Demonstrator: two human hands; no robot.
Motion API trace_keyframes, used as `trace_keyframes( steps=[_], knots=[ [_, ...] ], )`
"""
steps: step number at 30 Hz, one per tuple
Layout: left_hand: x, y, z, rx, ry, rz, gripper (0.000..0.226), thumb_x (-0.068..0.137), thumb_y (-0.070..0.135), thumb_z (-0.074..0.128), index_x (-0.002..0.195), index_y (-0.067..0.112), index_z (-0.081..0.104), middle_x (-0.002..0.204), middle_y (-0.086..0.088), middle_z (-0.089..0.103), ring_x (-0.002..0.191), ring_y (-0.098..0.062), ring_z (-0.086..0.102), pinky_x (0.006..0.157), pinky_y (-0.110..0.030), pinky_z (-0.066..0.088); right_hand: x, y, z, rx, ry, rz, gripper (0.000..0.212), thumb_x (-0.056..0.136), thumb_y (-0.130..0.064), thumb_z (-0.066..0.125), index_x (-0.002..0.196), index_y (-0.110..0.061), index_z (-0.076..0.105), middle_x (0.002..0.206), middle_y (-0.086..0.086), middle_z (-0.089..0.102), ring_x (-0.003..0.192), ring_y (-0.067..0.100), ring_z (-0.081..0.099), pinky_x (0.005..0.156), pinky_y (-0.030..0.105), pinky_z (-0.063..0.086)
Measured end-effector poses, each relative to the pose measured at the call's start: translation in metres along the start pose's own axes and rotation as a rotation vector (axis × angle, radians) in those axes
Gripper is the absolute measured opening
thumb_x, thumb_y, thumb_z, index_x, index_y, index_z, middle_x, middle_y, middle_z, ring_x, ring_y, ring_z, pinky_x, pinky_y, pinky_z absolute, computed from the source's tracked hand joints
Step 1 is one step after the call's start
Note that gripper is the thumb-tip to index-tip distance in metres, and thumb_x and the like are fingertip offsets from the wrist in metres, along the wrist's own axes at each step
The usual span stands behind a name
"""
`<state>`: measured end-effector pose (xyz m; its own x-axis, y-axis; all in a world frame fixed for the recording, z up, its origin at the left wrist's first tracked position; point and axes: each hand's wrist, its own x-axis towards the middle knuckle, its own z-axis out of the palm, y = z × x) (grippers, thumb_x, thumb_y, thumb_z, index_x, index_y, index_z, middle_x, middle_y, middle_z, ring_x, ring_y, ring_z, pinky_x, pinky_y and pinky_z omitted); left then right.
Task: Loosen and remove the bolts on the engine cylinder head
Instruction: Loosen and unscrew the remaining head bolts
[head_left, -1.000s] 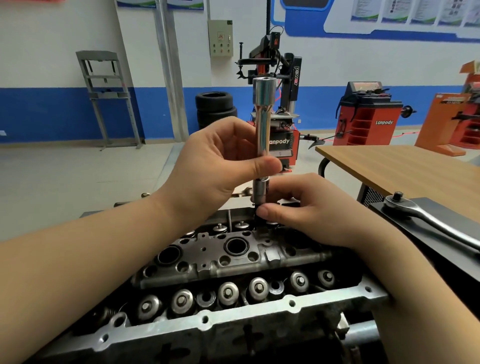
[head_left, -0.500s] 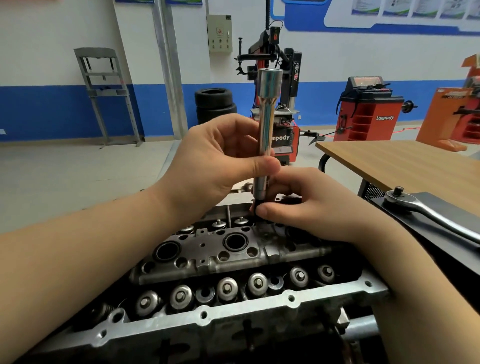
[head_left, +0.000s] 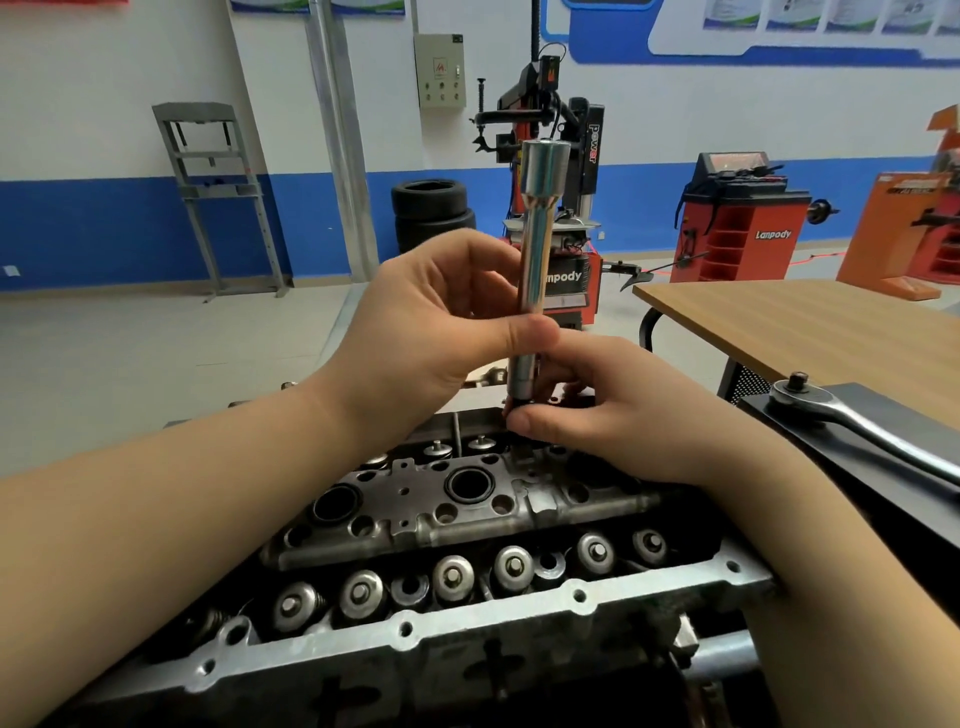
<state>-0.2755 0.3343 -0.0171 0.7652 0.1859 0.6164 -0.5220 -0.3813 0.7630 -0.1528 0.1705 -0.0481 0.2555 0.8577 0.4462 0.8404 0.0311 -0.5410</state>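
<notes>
The grey engine cylinder head (head_left: 447, 514) fills the lower middle, with round bores and a row of valve springs along its near side. A long chrome socket extension (head_left: 535, 244) stands upright over the head's far edge. My left hand (head_left: 431, 332) grips its shaft between thumb and fingers. My right hand (head_left: 597, 405) pinches the dark lower end of the tool just above the head; the bolt beneath is hidden by my fingers.
A chrome ratchet wrench (head_left: 852, 421) lies on a black tray (head_left: 893, 452) at the right. Behind it stands a wooden table (head_left: 810, 327). Tyres (head_left: 431, 208), a tyre changer (head_left: 556, 156) and red workshop machines (head_left: 737, 218) stand along the far wall.
The extension has risen slightly and tilted a little while both hands keep hold of it. My right hand's fingers have shifted around its lower end.
</notes>
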Motion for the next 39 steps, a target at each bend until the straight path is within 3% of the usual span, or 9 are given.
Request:
trace_keyframes(
  steps=[4, 10, 12, 16, 22, 29, 32, 35, 39],
  knots=[
    [-0.002, -0.002, 0.004, -0.01, -0.045, -0.009, 0.033, 0.086, 0.016, 0.08, 0.117, 0.011, 0.071, 0.094, 0.003, 0.076, 0.094, -0.012, 0.073, 0.086, -0.027, 0.061, 0.001, 0.005, 0.002, -0.022, 0.036, 0.036, 0.008, 0.096, -0.032, 0.076, 0.102, -0.027, 0.073, 0.09, -0.013, 0.073, 0.089, 0.007, 0.068, 0.078, 0.018, 0.049],
    [-0.002, -0.002, -0.001, -0.172, -0.111, -0.082, 0.026, 0.099, 0.009, 0.065, 0.124, 0.006, 0.069, 0.107, -0.012, 0.08, 0.101, -0.033, 0.076, 0.094, -0.039, 0.061, -0.001, 0.005, 0.002, -0.054, 0.017, 0.046, 0.016, 0.099, -0.031, 0.073, 0.113, -0.027, 0.077, 0.101, -0.016, 0.077, 0.098, 0.004, 0.07, 0.09, 0.034, 0.055],
    [-0.002, 0.001, 0.0, -0.127, -0.069, -0.056, 0.029, 0.09, 0.012, 0.072, 0.118, 0.005, 0.071, 0.101, -0.011, 0.081, 0.094, -0.029, 0.078, 0.089, -0.036, 0.062, -0.002, 0.003, 0.002, -0.029, 0.02, 0.032, 0.004, 0.099, -0.035, 0.073, 0.102, -0.034, 0.075, 0.092, -0.017, 0.075, 0.092, 0.004, 0.069, 0.085, 0.03, 0.053],
    [0.001, 0.001, 0.001, -0.056, 0.025, -0.022, 0.036, 0.074, 0.016, 0.084, 0.104, 0.005, 0.069, 0.088, -0.005, 0.078, 0.084, -0.019, 0.076, 0.081, -0.03, 0.063, 0.0, 0.0, 0.002, -0.006, 0.079, -0.02, 0.012, 0.097, -0.044, 0.068, 0.089, -0.035, 0.069, 0.082, -0.013, 0.068, 0.082, 0.008, 0.064, 0.074, 0.022, 0.049],
    [-0.003, 0.002, -0.001, -0.257, -0.052, -0.113, 0.036, 0.093, 0.02, 0.062, 0.127, 0.007, 0.069, 0.112, -0.013, 0.079, 0.105, -0.035, 0.076, 0.093, -0.039, 0.061, 0.001, 0.004, 0.004, 0.026, 0.081, 0.015, 0.011, 0.099, -0.044, 0.061, 0.1, -0.043, 0.072, 0.087, -0.018, 0.071, 0.083, -0.001, 0.065, 0.074, 0.013, 0.046],
    [0.001, 0.01, -0.004, -0.129, 0.04, -0.05, 0.038, 0.077, 0.013, 0.081, 0.11, 0.0, 0.07, 0.096, -0.008, 0.079, 0.09, -0.024, 0.077, 0.085, -0.032, 0.062, 0.001, 0.001, 0.003, 0.0, 0.036, 0.027, 0.023, 0.101, -0.048, 0.06, 0.085, -0.032, 0.066, 0.071, -0.016, 0.06, 0.07, 0.003, 0.056, 0.066, 0.019, 0.042],
    [-0.002, 0.01, -0.003, -0.162, -0.03, -0.084, 0.035, 0.088, 0.016, 0.074, 0.121, 0.009, 0.07, 0.103, -0.006, 0.08, 0.099, -0.027, 0.077, 0.089, -0.035, 0.062, 0.001, 0.003, 0.004, -0.024, 0.035, 0.064, 0.029, 0.101, -0.049, 0.055, 0.088, -0.026, 0.065, 0.073, -0.005, 0.059, 0.07, 0.01, 0.056, 0.066, 0.031, 0.045],
    [-0.004, 0.009, -0.004, -0.204, -0.096, -0.105, 0.029, 0.103, 0.005, 0.059, 0.13, 0.009, 0.066, 0.114, -0.01, 0.079, 0.108, -0.032, 0.077, 0.093, -0.039, 0.062, 0.001, 0.003, 0.003, -0.017, 0.044, 0.062, 0.022, 0.102, -0.045, 0.056, 0.101, -0.029, 0.071, 0.082, -0.007, 0.067, 0.078, 0.008, 0.062, 0.074, 0.03, 0.05],
    [-0.002, 0.013, -0.005, -0.117, -0.02, -0.062, 0.035, 0.084, 0.009, 0.075, 0.119, 0.003, 0.07, 0.1, -0.012, 0.081, 0.092, -0.03, 0.08, 0.083, -0.032, 0.063, 0.001, 0.002, 0.003, 0.015, 0.003, 0.044, 0.038, 0.105, -0.046, 0.054, 0.09, -0.014, 0.065, 0.068, -0.008, 0.048, 0.065, 0.007, 0.045, 0.061, 0.025, 0.038]
  ],
)
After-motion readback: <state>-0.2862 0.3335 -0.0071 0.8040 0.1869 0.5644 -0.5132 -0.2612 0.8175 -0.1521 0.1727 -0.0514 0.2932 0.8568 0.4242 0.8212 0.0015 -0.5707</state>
